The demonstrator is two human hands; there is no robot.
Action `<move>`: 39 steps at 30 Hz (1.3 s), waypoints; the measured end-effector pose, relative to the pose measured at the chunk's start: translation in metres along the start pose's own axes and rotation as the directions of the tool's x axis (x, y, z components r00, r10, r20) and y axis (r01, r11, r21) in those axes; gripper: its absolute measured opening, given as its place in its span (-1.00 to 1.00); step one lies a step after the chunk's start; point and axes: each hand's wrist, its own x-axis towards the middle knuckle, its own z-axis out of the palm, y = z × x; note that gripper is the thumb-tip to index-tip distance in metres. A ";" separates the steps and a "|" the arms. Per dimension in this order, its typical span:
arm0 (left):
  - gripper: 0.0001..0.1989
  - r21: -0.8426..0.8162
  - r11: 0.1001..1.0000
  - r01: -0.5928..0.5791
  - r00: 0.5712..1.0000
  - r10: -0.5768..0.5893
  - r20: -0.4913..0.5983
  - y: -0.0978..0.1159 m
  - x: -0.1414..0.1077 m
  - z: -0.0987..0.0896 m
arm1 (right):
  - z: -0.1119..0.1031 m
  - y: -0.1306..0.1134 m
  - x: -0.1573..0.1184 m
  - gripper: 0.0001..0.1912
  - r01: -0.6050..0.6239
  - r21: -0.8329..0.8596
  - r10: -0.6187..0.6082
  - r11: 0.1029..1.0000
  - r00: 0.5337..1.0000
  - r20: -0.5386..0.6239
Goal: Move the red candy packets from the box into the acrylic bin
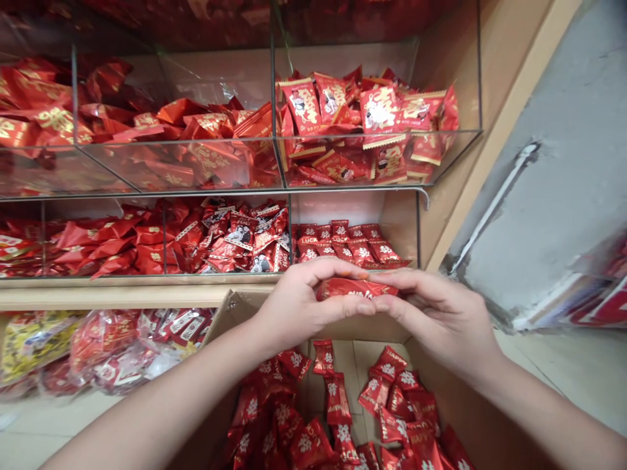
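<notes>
My left hand [298, 297] and my right hand [438, 313] meet above an open cardboard box [252, 301]. Red wrapped candy [343, 286] is pinched between the thumbs and fingers of both; my fingers hide how many pieces there are. Below lie many loose red candies [337, 398] with white characters and gold lettering, heaped at the box's left and right with bare cardboard between. Just behind my fingertips, similar candies [343, 241] sit in neat rows in the lower right shelf compartment.
Clear dividers split the shelves. Upper compartments hold red candy packets [382, 111] behind a clear front panel [196, 163]. Bagged sweets [105, 339] lie under the shelf ledge [122, 297] at left. A wooden side panel [490, 137] and grey wall [553, 170] stand at right.
</notes>
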 end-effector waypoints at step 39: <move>-0.65 -0.207 0.957 0.205 0.955 -0.242 -0.174 -0.017 0.003 0.015 | 0.023 0.000 0.003 -0.76 -0.332 0.544 0.323 0.771 0.939 0.116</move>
